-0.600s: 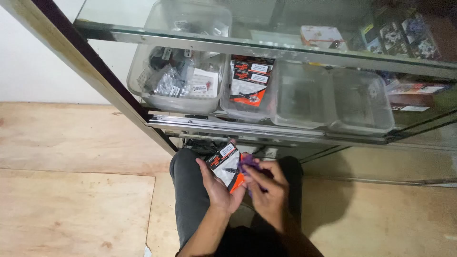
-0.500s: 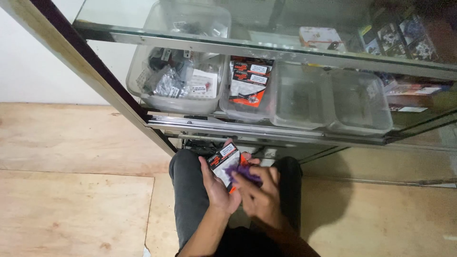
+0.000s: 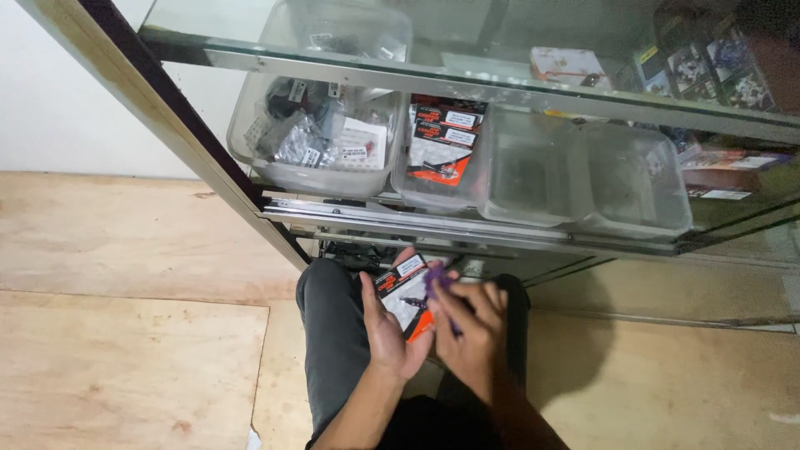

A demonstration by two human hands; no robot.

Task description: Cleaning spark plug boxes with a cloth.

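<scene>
My left hand [image 3: 390, 329] holds a small flat packet [image 3: 402, 293] with a black, orange and white card, tilted over my lap. My right hand [image 3: 472, 333] grips a purple pen-like object [image 3: 437, 287] whose tip rests on the packet's right side. Both hands sit close together above my dark trousers [image 3: 329, 333], just below the open front of a glass display cabinet [image 3: 467, 87]. Straight above the hands, a clear plastic bin [image 3: 440, 158] on the cabinet shelf holds more packets of the same kind.
Other clear bins stand on the shelf: one full of small bagged parts [image 3: 321, 142] at left, two nearly bare ones [image 3: 583, 179] at right. The metal sliding track [image 3: 467, 229] runs along the shelf front. Plywood floor [image 3: 125, 317] spreads to the left.
My right hand has shifted a little over the packet with the purple object. The packet stays in my left hand in about the same place.
</scene>
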